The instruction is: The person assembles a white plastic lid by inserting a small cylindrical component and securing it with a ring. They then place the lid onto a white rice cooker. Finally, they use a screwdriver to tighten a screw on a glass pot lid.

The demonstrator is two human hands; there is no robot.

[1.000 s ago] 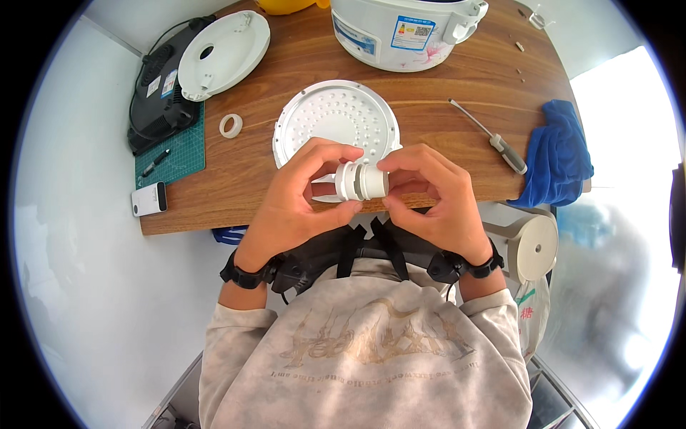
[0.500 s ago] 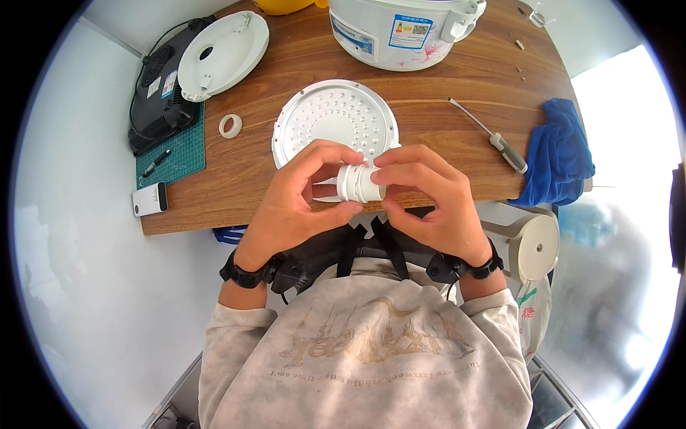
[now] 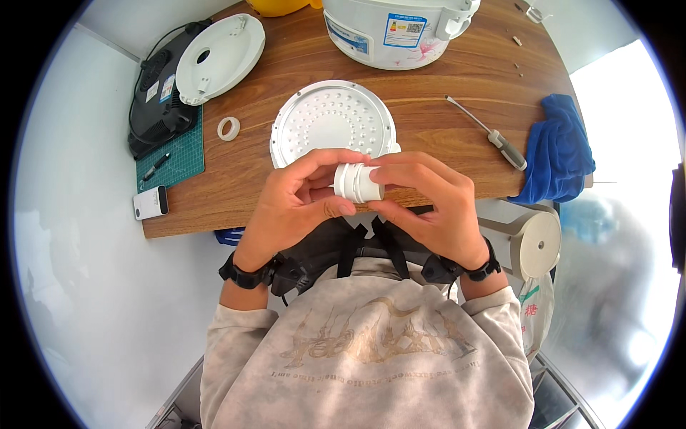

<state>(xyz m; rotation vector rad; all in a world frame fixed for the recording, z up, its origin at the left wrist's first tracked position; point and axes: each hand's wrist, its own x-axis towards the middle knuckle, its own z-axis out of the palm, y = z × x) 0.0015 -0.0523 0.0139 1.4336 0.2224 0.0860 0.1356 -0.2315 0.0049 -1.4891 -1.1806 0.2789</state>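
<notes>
Both hands hold a white, ridged plastic cylinder (image 3: 358, 183) just in front of the table's near edge. My left hand (image 3: 291, 199) grips its wider, grooved end between thumb and fingers. At the narrower right end, my right hand (image 3: 444, 207) has its fingertips on top and its thumb underneath. Just beyond my hands lies a round silver inner lid (image 3: 332, 121) with a dimpled face and a white rim. My fingers cover its near edge.
A white rice cooker (image 3: 396, 36) stands at the back. To the left are a white round cover (image 3: 236, 61), a black appliance (image 3: 161, 100), a white ring (image 3: 229, 129), a green cutting mat (image 3: 187, 159) and a power bank (image 3: 151, 203). A screwdriver (image 3: 507, 149) and a blue cloth (image 3: 559, 150) lie right.
My right hand's thumb and fingers have shifted slightly on the cylinder, and its index finger lies flatter. The cylinder stays in nearly the same place, and the view has moved a little.
</notes>
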